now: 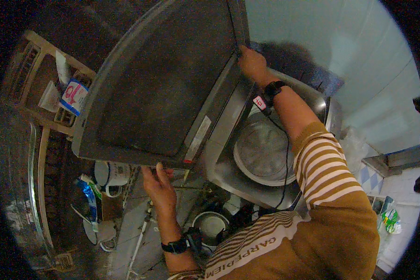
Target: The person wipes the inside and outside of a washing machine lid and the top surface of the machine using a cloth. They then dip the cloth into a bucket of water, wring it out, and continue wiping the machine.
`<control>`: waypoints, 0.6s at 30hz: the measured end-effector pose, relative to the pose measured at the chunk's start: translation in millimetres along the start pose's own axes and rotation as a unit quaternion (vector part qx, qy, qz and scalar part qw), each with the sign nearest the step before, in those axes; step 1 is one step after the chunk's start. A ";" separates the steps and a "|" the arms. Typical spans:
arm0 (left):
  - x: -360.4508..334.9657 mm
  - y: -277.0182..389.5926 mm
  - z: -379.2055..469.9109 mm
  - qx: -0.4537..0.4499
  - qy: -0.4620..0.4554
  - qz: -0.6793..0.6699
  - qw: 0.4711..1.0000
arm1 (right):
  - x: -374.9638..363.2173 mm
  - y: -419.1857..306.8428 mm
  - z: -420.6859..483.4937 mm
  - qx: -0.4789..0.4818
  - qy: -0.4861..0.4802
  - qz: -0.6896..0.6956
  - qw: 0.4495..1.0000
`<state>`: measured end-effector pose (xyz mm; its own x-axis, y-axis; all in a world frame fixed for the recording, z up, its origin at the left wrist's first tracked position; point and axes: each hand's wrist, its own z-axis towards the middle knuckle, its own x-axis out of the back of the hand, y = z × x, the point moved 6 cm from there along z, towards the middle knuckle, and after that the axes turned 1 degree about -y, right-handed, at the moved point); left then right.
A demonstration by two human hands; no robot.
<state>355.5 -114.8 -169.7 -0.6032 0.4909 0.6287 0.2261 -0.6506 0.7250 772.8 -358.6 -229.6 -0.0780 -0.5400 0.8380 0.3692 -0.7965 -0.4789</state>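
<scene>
A large dark panel [154, 91] with a curved outer edge, which looks like an appliance cover, stands tilted before me. My left hand [161, 182] grips its lower edge, with the thumb on the near face and fingers partly hidden. At the upper right edge, my right hand [253, 66] is closed around the rim, its fingertips hidden. Under my right forearm is a grey metallic housing [224, 175] with rounded corners. Inside it sits a round, pale-rimmed tub [260, 150]. A dark cable [287, 157] hangs across the tub from near my right wrist.
At left, a wooden frame [43, 122] holds a tube and a blue-white box [74, 96]. Below the panel are a white enamel mug [112, 174], another mug [99, 232] and a blue packet [88, 196]. A round pot [210, 225] stands low by my body. A pale wall [329, 31] rises at right.
</scene>
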 end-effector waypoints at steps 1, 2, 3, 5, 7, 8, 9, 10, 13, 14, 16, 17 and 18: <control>0.0 0.1 -0.3 0.003 0.000 -0.009 1.000 | 4.0 -1.8 3.6 0.000 -0.016 0.027 1.000; 0.3 -0.3 -0.6 0.007 0.000 -0.019 1.000 | 6.9 0.6 6.4 -0.022 -0.034 0.019 0.999; 0.5 -0.8 -0.8 0.011 0.000 -0.029 1.000 | 11.3 2.9 9.3 -0.029 -0.038 0.021 0.999; 0.5 -2.9 -0.6 0.020 -0.006 -0.010 1.000 | 28.2 3.2 15.8 0.012 0.048 0.041 0.998; 1.1 -3.9 0.3 0.016 -0.007 0.002 1.000 | 47.1 1.6 19.4 0.075 0.199 0.077 0.974; 1.4 -3.8 0.9 0.007 -0.005 0.003 1.000 | 52.4 -3.1 21.5 0.135 0.254 0.100 0.953; 1.0 -3.0 1.5 -0.003 -0.005 0.005 1.000 | 54.1 -4.5 26.1 0.161 0.281 0.116 0.939; 1.4 -3.5 1.9 -0.004 0.004 -0.013 1.000 | 54.7 -7.8 26.1 0.200 0.327 0.136 0.914; 1.1 -2.7 2.4 -0.006 0.024 -0.044 0.999 | 28.0 -11.3 37.9 0.101 0.285 0.120 0.946; 0.7 -2.1 2.4 -0.003 0.026 -0.041 0.999 | 21.3 -18.7 33.5 0.116 0.288 0.133 0.941; 0.2 -1.1 2.4 -0.001 0.028 -0.038 0.999 | 2.3 -32.8 16.1 0.103 0.244 0.163 0.950; -0.2 -0.7 2.6 -0.002 0.025 -0.038 0.999 | -2.4 -44.0 3.1 0.122 0.251 0.185 0.942; -0.4 -2.8 2.6 0.013 0.026 -0.063 0.998 | -9.4 -54.4 -11.1 0.111 0.240 0.210 0.941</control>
<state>357.1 -111.7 -171.2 -0.6668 0.5366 0.5172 0.1655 -0.5700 0.8048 743.2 -313.2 -214.3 -0.2719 -0.8979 0.3462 0.6407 -0.4373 -0.6311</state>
